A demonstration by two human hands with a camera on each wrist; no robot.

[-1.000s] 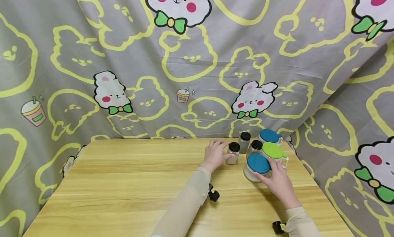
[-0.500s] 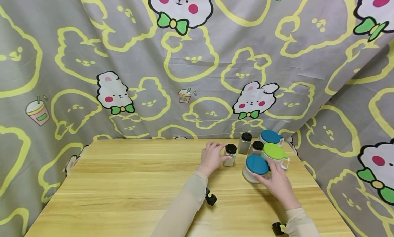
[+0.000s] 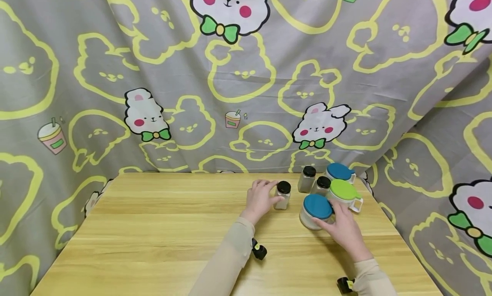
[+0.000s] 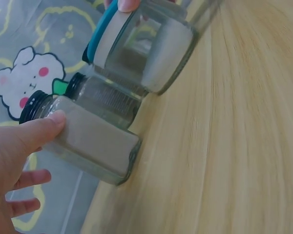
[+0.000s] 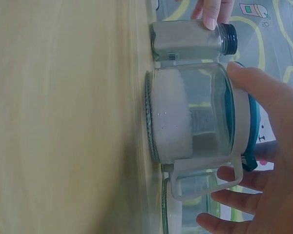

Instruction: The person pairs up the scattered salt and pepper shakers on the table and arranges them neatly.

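My left hand (image 3: 258, 200) holds a small square glass spice jar (image 3: 282, 200) between thumb and fingers, below its black lid. Grey-beige powder fills much of it in the left wrist view, where the jar (image 4: 95, 139) stands at the table surface. To the right, my right hand (image 3: 344, 231) grips a round glass seasoning jar (image 3: 307, 219) by the rim of its blue lid (image 3: 317, 205). In the right wrist view, white grains lie in the bottom of this jar (image 5: 173, 117), and its clear handle points toward my loose fingers.
Behind the right hand stand a green-lidded jar (image 3: 344, 189), another blue-lidded jar (image 3: 340, 172) and two black-lidded spice jars, one at the back (image 3: 306, 180) and one nearer (image 3: 322, 186). A patterned curtain (image 3: 246, 86) hangs along the wooden table's (image 3: 153, 227) back and right edges.
My left hand has moved left and slightly nearer with the spice jar, away from the group. My right hand has shifted the blue-lidded jar a little to the left.
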